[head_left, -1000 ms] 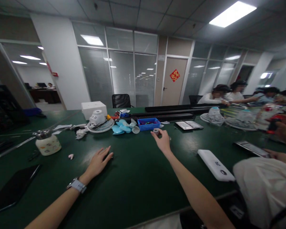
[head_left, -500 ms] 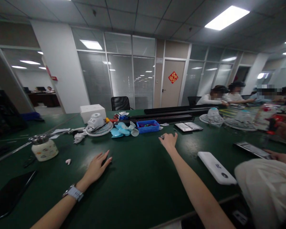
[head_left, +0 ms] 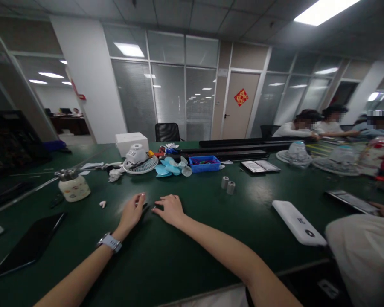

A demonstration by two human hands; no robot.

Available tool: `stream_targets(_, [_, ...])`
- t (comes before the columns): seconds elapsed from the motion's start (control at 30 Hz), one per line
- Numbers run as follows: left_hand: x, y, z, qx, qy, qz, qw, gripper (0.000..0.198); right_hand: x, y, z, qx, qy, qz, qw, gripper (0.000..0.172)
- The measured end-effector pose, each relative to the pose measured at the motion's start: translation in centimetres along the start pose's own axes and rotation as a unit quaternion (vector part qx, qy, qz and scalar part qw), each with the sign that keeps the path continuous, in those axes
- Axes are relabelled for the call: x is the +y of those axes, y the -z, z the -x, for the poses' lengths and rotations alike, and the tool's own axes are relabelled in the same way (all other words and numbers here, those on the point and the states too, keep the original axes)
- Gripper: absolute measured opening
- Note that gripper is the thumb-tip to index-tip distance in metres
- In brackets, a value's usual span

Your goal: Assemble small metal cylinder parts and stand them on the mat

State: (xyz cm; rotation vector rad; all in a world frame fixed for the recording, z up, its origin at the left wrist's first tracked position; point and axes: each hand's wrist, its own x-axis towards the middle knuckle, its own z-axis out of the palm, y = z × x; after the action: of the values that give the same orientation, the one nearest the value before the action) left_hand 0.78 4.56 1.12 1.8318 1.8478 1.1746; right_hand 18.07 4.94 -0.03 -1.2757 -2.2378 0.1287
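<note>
My left hand [head_left: 132, 212] rests on its side on the green table [head_left: 179, 260], its fingers curled together near a small dark thing by the fingertips that I cannot make out. Close to its right, my right hand [head_left: 170, 209] is palm down with its fingers apart and holds nothing. Two small silvery cylinders, one [head_left: 224, 182] just behind the other [head_left: 231, 187], stand upright farther right. A white earbud-like piece [head_left: 103, 204] lies to the left of my left hand.
Behind my hands are light-blue fan blades [head_left: 171, 166], a blue tray [head_left: 205, 164] of small parts and a white fan [head_left: 141, 162]. A patterned jar [head_left: 74, 187] and black tablet [head_left: 28, 245] lie left. At right are a white device [head_left: 298, 222] and a person's sleeve [head_left: 363, 251].
My right hand has moved left and nearer, beside my left hand. Two cylinders now show where it was. My left hand's fingers have drawn together. The view has shifted slightly.
</note>
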Motion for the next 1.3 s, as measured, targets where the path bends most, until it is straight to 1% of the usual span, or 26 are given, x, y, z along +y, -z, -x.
stream_targets(0.07, [-0.2,-0.1,-0.1,-0.006,-0.010,-0.001,1.000,0.056,-0.7,-0.6,-0.5,0.012,-0.015,0.013,1.000,0.028])
stream_targets(0.13, [-0.3,-0.1,-0.3,-0.014,-0.018,-0.009,1.000,0.055,-0.6,-0.2,-0.5,0.025,-0.014,0.021,0.999,0.023])
stream_targets(0.2, [-0.2,-0.1,-0.3,-0.023,-0.019,-0.014,0.999,0.054,0.2,1.4,0.1,0.040,0.004,0.017,0.999,0.023])
stream_targets(0.23, [-0.1,0.0,-0.3,-0.028,-0.018,-0.015,0.999,0.053,1.1,2.5,0.6,0.050,0.013,0.012,0.999,0.023])
stream_targets(0.3, [0.1,0.2,-0.2,-0.037,-0.012,-0.014,0.999,0.054,3.8,5.6,1.8,0.082,0.008,0.008,0.997,0.023])
stream_targets(0.33, [0.3,0.2,-0.1,-0.042,-0.008,-0.015,0.999,0.055,5.6,7.5,2.5,0.103,-0.016,0.016,0.994,0.023])
stream_targets(0.4, [0.5,0.3,0.0,-0.049,-0.004,-0.018,0.999,0.056,9.6,11.2,4.0,0.163,-0.102,0.069,0.979,0.026])
stream_targets(0.47, [0.6,0.2,0.0,-0.046,-0.004,-0.024,0.999,0.057,13.6,14.2,5.3,0.227,-0.197,0.126,0.946,0.030])
stream_targets(0.53, [0.6,0.1,0.0,-0.043,-0.005,-0.032,0.999,0.058,16.6,15.9,6.1,0.235,-0.257,0.150,0.925,0.032])
stream_targets(0.6, [0.6,0.1,-0.1,-0.041,-0.006,-0.037,0.998,0.058,18.3,16.4,6.4,0.215,-0.290,0.146,0.921,0.032])
stream_targets(0.67, [0.6,0.1,-0.1,-0.040,-0.006,-0.039,0.998,0.059,18.9,16.0,6.1,0.206,-0.307,0.136,0.919,0.033])
stream_targets(0.8, [0.4,0.1,-0.1,-0.035,-0.003,-0.047,0.998,0.060,18.5,15.2,4.7,0.218,-0.348,0.124,0.903,0.033])
stream_targets(0.9, [0.2,-0.1,-0.2,-0.040,-0.003,-0.055,0.998,0.060,18.2,14.9,4.1,0.198,-0.375,0.126,0.897,0.031])
stream_targets(1.13, [-0.8,-0.3,-0.6,-0.048,-0.018,-0.054,0.997,0.061,18.2,14.9,4.5,0.205,-0.382,0.147,0.889,0.036])
stream_targets(1.3, [-1.2,-0.5,-0.7,-0.046,-0.023,-0.053,0.997,0.062,18.1,14.8,4.5,0.192,-0.379,0.146,0.893,0.035])
